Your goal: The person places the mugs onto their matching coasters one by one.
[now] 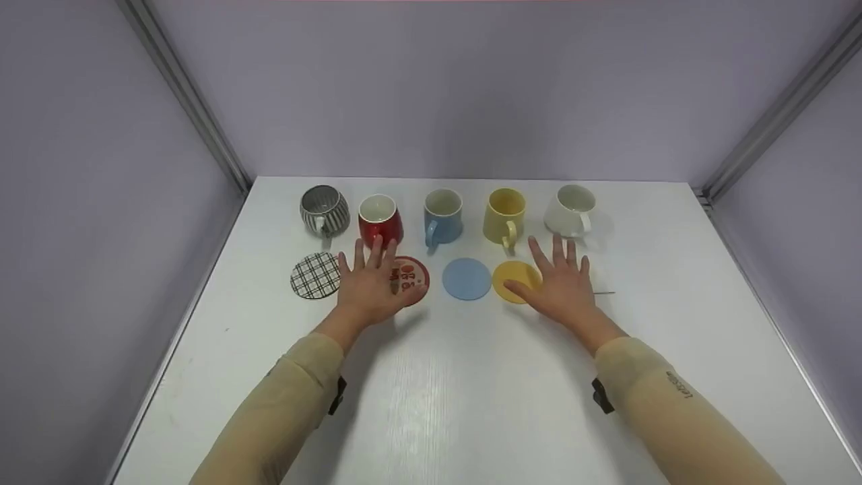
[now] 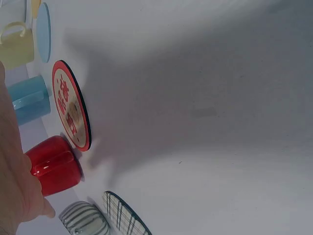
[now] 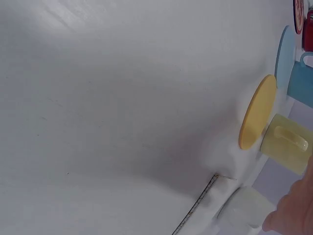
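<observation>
My left hand [image 1: 369, 286] hovers with spread fingers over the table, partly covering a red-rimmed patterned coaster [image 1: 411, 276]. Its fingertips lie just in front of a red mug [image 1: 382, 229]. Left of it are a black-and-white checked coaster [image 1: 314, 277] and a grey striped mug [image 1: 326, 212]. My right hand [image 1: 562, 286] is likewise spread above the table, its thumb over a yellow coaster [image 1: 513, 275]. Behind it stand a yellow mug [image 1: 500, 225] and a white mug [image 1: 564, 219]. Between the hands are a blue mug [image 1: 448, 225] and a blue coaster [image 1: 467, 279]. Neither hand holds anything.
A thin dark-edged piece [image 3: 198, 201], mostly hidden by the right hand in the head view, lies on the white table [image 1: 458, 404]. Plain walls [image 1: 471, 87] rise behind the mugs and at both sides.
</observation>
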`<control>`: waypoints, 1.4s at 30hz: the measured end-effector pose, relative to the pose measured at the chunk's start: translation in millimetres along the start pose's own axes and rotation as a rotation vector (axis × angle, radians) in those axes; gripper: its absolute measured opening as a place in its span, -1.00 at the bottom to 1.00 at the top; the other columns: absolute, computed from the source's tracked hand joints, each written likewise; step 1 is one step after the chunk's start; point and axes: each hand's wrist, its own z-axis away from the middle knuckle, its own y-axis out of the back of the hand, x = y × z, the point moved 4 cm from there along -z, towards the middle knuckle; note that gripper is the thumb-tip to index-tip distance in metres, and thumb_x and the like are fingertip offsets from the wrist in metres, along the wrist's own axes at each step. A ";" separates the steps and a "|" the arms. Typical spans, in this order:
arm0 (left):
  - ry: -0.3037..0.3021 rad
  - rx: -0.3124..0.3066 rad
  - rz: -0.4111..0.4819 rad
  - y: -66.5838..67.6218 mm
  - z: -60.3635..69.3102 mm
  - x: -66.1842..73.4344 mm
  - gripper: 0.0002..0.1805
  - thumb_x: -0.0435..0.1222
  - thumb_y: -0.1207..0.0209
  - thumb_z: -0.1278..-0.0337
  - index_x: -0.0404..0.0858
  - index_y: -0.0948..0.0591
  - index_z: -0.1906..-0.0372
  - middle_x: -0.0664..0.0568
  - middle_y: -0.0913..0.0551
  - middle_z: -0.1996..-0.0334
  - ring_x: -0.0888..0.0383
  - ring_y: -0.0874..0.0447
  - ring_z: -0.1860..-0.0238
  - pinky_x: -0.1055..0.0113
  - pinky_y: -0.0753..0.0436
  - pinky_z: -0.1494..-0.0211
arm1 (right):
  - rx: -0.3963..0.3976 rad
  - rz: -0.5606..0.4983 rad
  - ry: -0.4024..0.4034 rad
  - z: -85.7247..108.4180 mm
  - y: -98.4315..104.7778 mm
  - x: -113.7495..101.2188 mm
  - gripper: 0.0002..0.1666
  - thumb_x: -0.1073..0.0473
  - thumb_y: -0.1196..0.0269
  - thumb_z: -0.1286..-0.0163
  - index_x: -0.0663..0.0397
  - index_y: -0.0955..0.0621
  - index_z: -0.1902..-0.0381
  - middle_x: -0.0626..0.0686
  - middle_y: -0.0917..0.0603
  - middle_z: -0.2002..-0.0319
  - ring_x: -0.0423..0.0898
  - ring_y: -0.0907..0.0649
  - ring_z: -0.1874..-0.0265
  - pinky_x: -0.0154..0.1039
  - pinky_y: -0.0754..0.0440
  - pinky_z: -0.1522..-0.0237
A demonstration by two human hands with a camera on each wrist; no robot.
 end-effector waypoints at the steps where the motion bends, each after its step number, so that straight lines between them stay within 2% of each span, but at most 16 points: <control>1: -0.001 0.002 -0.003 0.2 -0.3 0.7 0.21 0.55 0.03 -0.23 -0.07 0.04 -0.76 -0.10 0.12 -0.73 -0.32 0.30 -0.70 -0.44 0.28 -0.60 | 0.001 -0.003 0.000 0.0 0.4 0.8 0.31 -0.73 -0.01 -0.35 -0.14 0.05 -0.76 0.38 0.22 -0.69 0.45 0.20 -0.64 0.52 0.21 -0.53; 6: -0.025 0.029 -0.020 2.7 -2.6 7.4 0.24 0.61 0.12 -0.19 -0.08 -0.01 -0.75 -0.12 0.08 -0.72 -0.33 0.26 -0.70 -0.46 0.21 -0.59 | 0.011 0.006 0.005 1.6 4.6 3.7 0.31 -0.72 -0.02 -0.36 -0.12 0.05 -0.76 0.37 0.26 -0.70 0.46 0.19 -0.64 0.53 0.20 -0.53; 10: -0.043 0.026 -0.026 4.1 -5.4 15.4 0.26 0.64 0.19 -0.17 -0.07 0.01 -0.75 -0.11 0.10 -0.73 -0.31 0.29 -0.70 -0.45 0.22 -0.60 | 0.012 0.004 0.002 3.4 8.5 6.8 0.30 -0.70 -0.03 -0.38 -0.12 0.07 -0.76 0.35 0.29 -0.70 0.43 0.21 -0.65 0.52 0.21 -0.54; 18: -0.095 0.017 -0.082 3.2 -13.8 39.9 0.25 0.65 0.29 -0.18 -0.07 0.06 -0.76 -0.10 0.12 -0.73 -0.31 0.30 -0.70 -0.43 0.20 -0.61 | 0.030 0.004 -0.014 8.6 18.2 20.2 0.28 -0.66 -0.05 -0.40 -0.05 0.04 -0.76 0.39 0.28 -0.69 0.46 0.22 -0.64 0.53 0.23 -0.53; 25: -0.132 0.011 -0.119 -2.5 -18.1 69.4 0.27 0.67 0.36 -0.15 -0.07 0.06 -0.76 -0.08 0.11 -0.73 -0.28 0.28 -0.71 -0.38 0.20 -0.63 | 0.037 0.018 -0.048 15.7 28.4 39.3 0.29 -0.67 -0.03 -0.41 -0.04 0.05 -0.76 0.41 0.28 -0.68 0.48 0.21 -0.63 0.54 0.24 -0.52; 28: -0.147 -0.004 -0.103 -5.0 -20.3 81.8 0.26 0.67 0.34 -0.15 -0.04 0.10 -0.76 -0.06 0.13 -0.74 -0.26 0.32 -0.71 -0.37 0.22 -0.63 | 0.041 0.034 -0.055 17.7 32.3 47.7 0.30 -0.68 -0.01 -0.41 -0.02 0.05 -0.76 0.44 0.26 -0.67 0.51 0.19 -0.62 0.56 0.22 -0.51; 33: -0.186 0.003 -0.048 -10.4 -25.2 101.6 0.26 0.66 0.26 -0.15 -0.02 0.10 -0.77 -0.06 0.15 -0.74 -0.25 0.28 -0.71 -0.35 0.23 -0.64 | 0.036 0.035 -0.082 19.4 36.3 60.5 0.30 -0.69 0.02 -0.41 -0.04 0.09 -0.76 0.45 0.26 -0.67 0.52 0.21 -0.62 0.57 0.23 -0.50; 37: -0.242 0.024 -0.041 -12.9 -28.0 124.4 0.25 0.65 0.21 -0.17 -0.03 0.08 -0.76 -0.06 0.15 -0.74 -0.24 0.23 -0.71 -0.33 0.18 -0.65 | 0.029 0.015 -0.110 20.4 40.8 69.3 0.31 -0.70 0.03 -0.41 -0.06 0.12 -0.76 0.45 0.29 -0.67 0.50 0.23 -0.62 0.55 0.25 -0.51; 42: -0.305 0.003 -0.047 -22.4 -31.9 157.5 0.26 0.65 0.22 -0.18 -0.04 0.11 -0.76 -0.06 0.18 -0.74 -0.23 0.25 -0.71 -0.29 0.15 -0.66 | 0.029 -0.017 -0.141 20.6 45.3 80.5 0.32 -0.70 0.04 -0.42 -0.01 0.15 -0.76 0.47 0.30 -0.66 0.48 0.23 -0.63 0.55 0.24 -0.51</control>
